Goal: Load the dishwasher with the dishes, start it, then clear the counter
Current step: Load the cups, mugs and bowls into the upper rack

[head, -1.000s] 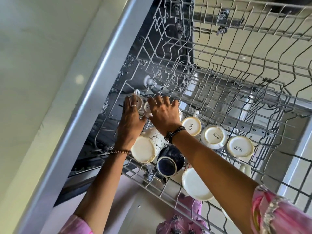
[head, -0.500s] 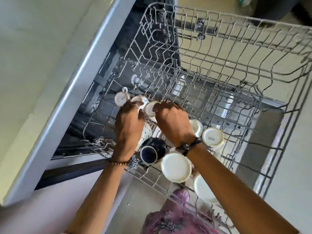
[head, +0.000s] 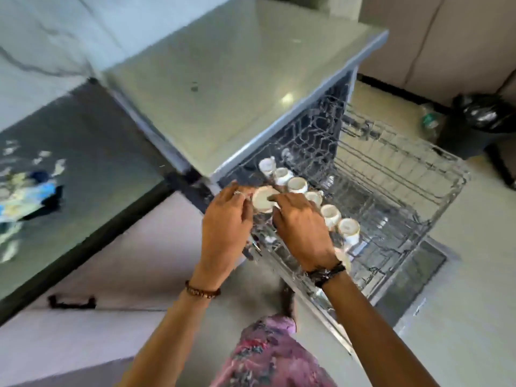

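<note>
At rack (head: 435,196) near edge | left hand (head: 226,227), right hand (head: 300,233) both grasping cup (head: 262,201)

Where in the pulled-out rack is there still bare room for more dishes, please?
The rack is bare across its right and far parts, from the row of upturned cups out to its right wall. The near-left edge is crowded: the cups run in a line there, and both the left hand and right hand hold a white cup at that corner.
</note>
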